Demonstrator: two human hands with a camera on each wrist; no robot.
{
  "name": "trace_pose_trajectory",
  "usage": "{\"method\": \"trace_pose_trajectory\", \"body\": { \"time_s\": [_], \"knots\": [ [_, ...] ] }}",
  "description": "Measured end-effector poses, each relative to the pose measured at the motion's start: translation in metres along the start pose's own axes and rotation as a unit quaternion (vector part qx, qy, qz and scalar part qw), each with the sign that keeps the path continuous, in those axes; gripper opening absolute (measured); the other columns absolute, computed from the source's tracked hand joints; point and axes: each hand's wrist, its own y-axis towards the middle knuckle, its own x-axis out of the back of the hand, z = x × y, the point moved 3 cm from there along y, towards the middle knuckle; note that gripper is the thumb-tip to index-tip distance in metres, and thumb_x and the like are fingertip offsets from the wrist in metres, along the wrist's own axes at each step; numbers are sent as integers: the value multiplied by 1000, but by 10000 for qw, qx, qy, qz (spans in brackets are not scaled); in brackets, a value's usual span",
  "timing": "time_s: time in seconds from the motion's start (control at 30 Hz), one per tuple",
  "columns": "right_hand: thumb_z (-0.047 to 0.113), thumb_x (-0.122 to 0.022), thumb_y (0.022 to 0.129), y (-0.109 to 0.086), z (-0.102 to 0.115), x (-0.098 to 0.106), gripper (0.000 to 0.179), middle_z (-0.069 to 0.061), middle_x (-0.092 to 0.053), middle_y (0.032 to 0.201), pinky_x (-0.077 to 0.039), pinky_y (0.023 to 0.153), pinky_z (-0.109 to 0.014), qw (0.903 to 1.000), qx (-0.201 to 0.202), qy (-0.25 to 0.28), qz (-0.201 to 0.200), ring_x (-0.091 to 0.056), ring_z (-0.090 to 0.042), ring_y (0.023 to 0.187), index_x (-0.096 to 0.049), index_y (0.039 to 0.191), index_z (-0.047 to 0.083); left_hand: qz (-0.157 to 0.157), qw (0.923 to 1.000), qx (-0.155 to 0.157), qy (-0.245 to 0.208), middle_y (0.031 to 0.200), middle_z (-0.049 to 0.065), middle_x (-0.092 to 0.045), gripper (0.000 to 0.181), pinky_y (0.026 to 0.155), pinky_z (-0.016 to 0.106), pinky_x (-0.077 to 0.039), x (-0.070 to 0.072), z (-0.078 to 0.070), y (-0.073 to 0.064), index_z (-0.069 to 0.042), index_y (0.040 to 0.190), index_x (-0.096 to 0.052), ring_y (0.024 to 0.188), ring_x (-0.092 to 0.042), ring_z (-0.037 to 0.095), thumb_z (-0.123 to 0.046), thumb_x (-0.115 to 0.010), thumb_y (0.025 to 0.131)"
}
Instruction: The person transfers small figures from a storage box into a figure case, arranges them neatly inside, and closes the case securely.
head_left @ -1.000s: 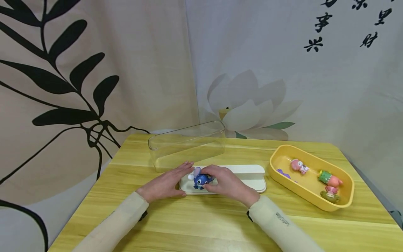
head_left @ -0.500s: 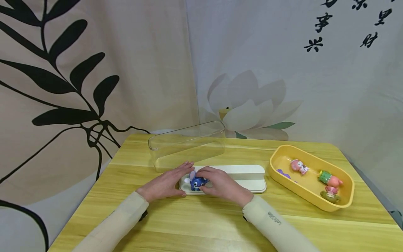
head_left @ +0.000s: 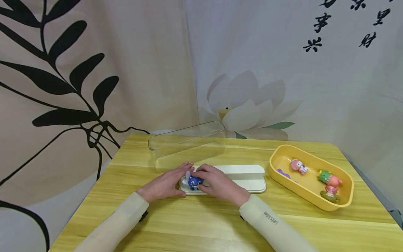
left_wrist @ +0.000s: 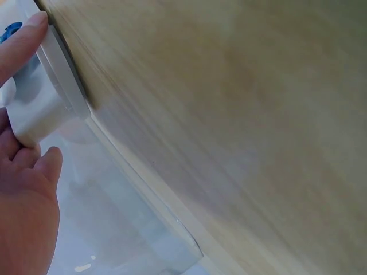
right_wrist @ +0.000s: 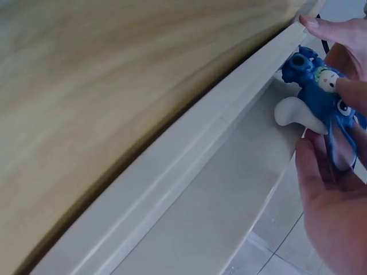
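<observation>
The right hand (head_left: 220, 182) pinches a blue cartoon figurine (head_left: 194, 182) with long ears, which stands upright over the left end of a long white display base (head_left: 247, 183). In the right wrist view, the figurine (right_wrist: 321, 94) appears upside down and has a small white-faced detail at its front. The left hand (head_left: 168, 183) grips the left end of the base. Its thumb lies along the front edge and its fingers are at the back, as the left wrist view also shows. A rounded white piece (right_wrist: 298, 114) sits beside the figurine on the base.
A clear plastic cover (head_left: 189, 147) lies behind the base. At the right stands a yellow tray (head_left: 294, 192) holding several small figurines, among them a pink one (head_left: 299, 166) and a green-and-pink one (head_left: 330, 178). A patterned curtain (head_left: 151, 70) hangs behind the wooden table (head_left: 195, 224).
The right hand has shifted left with the blue figurine, bringing it closer to the left hand at the base's end. The left hand has stayed in place.
</observation>
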Motion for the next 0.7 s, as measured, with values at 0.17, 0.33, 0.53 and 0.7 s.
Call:
{"method": "trace_pose_trajectory", "body": {
  "time_s": [0.17,0.33,0.53,0.7],
  "knots": [
    [23,-77,96,-1,-1,-1,56,-4,-63,129,-56,99,-33,9998,-215,22,22,-62,-17,114,-58,147,8,-58,10000,-50,-27,171,13,-21,107,119,51,-37,0,-1,2,-13,167,-20,155,-24,28,-34,-87,86],
    [27,-80,94,-2,-2,0,60,-3,-63,130,-54,104,-37,9996,-288,-7,-71,-61,-19,119,-57,147,10,-53,10000,-71,30,171,13,-22,109,120,50,-37,-1,-1,4,-15,167,-18,155,-25,28,-34,-87,85],
    [34,-79,93,-6,-1,5,59,-2,-62,135,-51,108,-37,9996,-164,-40,-247,-58,-18,124,-59,144,13,-41,9999,61,96,171,12,-21,108,120,51,-37,-2,1,4,-16,167,-19,155,-26,28,-36,-86,86],
    [43,-74,96,-12,2,18,60,-2,-58,144,-46,114,-41,9988,-382,111,-289,-53,-20,135,-58,145,13,-58,9999,56,132,172,10,-20,102,120,51,-36,-2,1,2,-16,165,-27,155,-24,27,-34,-87,85]
  ]
}}
